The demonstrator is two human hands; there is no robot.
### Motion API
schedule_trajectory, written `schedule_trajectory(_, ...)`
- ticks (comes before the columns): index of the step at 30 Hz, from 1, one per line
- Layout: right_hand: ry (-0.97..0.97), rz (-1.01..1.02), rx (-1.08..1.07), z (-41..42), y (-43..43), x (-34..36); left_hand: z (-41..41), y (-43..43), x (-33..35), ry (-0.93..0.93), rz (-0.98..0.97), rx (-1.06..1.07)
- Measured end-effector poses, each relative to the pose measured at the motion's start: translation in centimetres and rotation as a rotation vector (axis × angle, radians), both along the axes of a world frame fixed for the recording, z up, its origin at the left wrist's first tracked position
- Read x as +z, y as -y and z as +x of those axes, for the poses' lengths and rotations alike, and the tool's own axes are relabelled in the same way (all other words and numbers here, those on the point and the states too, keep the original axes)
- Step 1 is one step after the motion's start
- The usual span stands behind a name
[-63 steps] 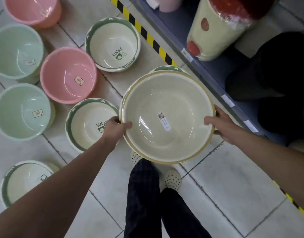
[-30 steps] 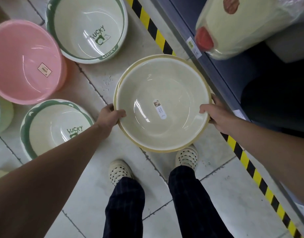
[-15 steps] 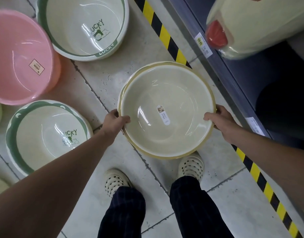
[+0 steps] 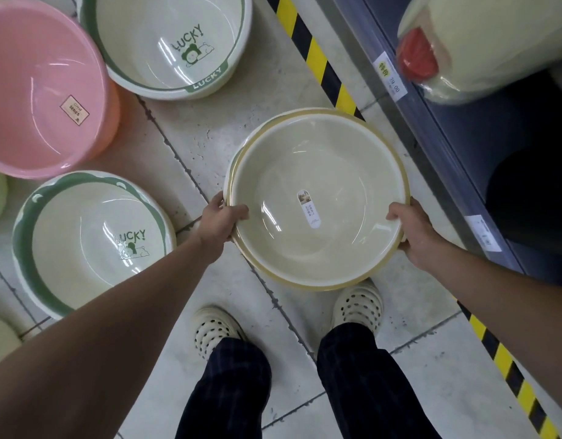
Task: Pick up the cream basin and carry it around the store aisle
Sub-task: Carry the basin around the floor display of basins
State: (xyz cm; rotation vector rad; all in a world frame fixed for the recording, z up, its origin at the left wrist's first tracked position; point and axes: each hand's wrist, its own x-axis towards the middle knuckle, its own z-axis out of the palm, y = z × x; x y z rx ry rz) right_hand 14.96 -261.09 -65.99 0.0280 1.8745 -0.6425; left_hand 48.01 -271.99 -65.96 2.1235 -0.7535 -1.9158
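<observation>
Cream plastic, the basin (image 4: 317, 201) hangs level above the person's feet, clear of the floor (image 4: 191, 128); left hand (image 4: 221, 221) and right hand (image 4: 411, 231) clamp opposite sides of its rim; it looks light, stiff, glossy, likely slippery, so the rim is the place to hold; beyond lie tiles, other basins (image 4: 83, 245), a shelf (image 4: 432, 128) close on the right.

Glossy plastic over matt stone

The cream basin (image 4: 317, 198) looks like smooth, shiny plastic; the floor tiles (image 4: 210, 131) seem matt and pitted, perhaps stone.
</observation>
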Motion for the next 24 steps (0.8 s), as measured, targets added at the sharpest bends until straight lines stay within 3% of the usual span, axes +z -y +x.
schedule_trajectory(11,0.097,-0.016,-0.096,4.4,-2.1,0.1,4.1,-3.1,1.6,0.022,0.056,0.006)
schedule_trajectory(17,0.089,0.018,0.067,4.1,-2.4,-0.6,4.5,-4.3,0.3,-0.018,0.031,0.091)
schedule_trajectory(24,0.019,0.017,0.112,4.1,-1.7,4.7,5.0,-5.3,3.6,-0.081,0.081,0.162)
